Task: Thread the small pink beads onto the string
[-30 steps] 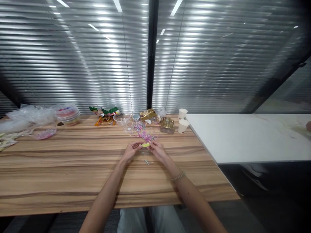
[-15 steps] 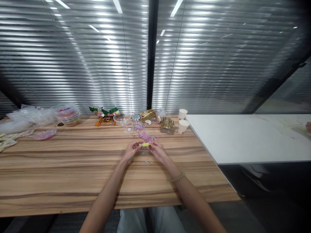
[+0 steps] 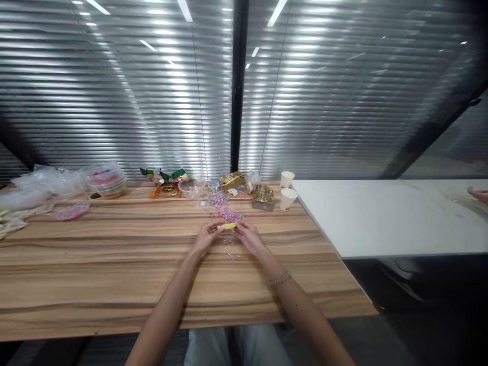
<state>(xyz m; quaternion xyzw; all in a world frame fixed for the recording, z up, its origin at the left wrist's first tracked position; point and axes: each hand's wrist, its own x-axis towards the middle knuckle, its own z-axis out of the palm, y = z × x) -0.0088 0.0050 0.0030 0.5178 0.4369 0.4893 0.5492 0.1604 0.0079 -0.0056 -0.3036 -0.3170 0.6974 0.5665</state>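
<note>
1. A small, slim yellow piece (image 3: 227, 226) is held between the two hands, above the wood-grain table (image 3: 114, 274) and just on the near side of a loose pile of tiny pink and purple pieces (image 3: 230, 213).
2. The left end of the yellow piece is pinched by the fingers of the left hand (image 3: 208, 235); the left grip is closed on it.
3. The right end is pinched by the fingers of the right hand (image 3: 247, 235), whose grip is also closed on it. A beaded bracelet (image 3: 280, 278) is worn on the right wrist.
4. A few small pale-blue pieces (image 3: 231, 255) are scattered on the table between the forearms. Their exact form is too small to tell.
5. Beyond the pile, a clear jar (image 3: 214, 188) is flanked by a clear plastic bowl (image 3: 192, 189) on the left and a crinkled gold packet (image 3: 232, 180) on the right. A gold-topped block (image 3: 263, 198) is set nearer.
6. Two white paper cups (image 3: 288, 199) are stood upright near the table's right edge.
7. Green-and-white wrappers (image 3: 168, 176), stacked clear tubs (image 3: 105, 180) and clear plastic bags (image 3: 49, 182) are spread toward the left.
8. Part of another person's hand (image 3: 478, 195) is seen over the adjoining white table (image 3: 381, 218).
</note>
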